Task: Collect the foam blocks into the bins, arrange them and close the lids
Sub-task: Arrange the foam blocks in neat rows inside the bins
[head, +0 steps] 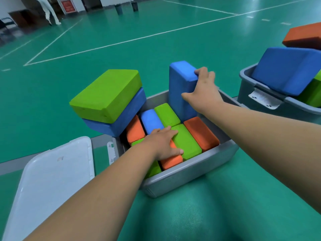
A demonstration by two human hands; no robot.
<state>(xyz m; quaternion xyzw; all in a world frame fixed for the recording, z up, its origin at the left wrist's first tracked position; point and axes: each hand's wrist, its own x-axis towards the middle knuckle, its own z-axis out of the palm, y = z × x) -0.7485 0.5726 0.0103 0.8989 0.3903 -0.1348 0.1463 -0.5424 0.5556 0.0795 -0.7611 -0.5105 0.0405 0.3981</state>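
The step in hand looked to be fitting the upright blue block point(181, 91) into the grey bin point(191, 173) at the centre of the frame. The right hand point(203, 93) gripped it, fingers curled over its top edge and thumb across its near face, as it stood on end in the bin's far right corner. The left hand point(163, 143) lay flat and uncurled on the packed row, pressing an orange block point(171, 161), fingertips reaching a green block point(186, 143); it held nothing. To do this well, the blue block probably needed laying flat on the layer, since on end it rose far above the rim and no lid would shut over it. Holding the row down with the left hand seemed wise, as foam drags on foam and could lift its neighbours. A lime block point(106, 94) on a second blue block point(119, 119), stacked on the far left rim, overhung the edge and might topple if nudged.

The blocks were thick rectangular slabs with rounded edges and a matt, grainy skin, in blue, green and orange. Those in the bin seemed to stand on their long edges, packed close. The white lid point(52, 180) lay off, at lower left beside the bin. A second bin point(246, 89) at the right edge held more blocks, heaped above its rim.
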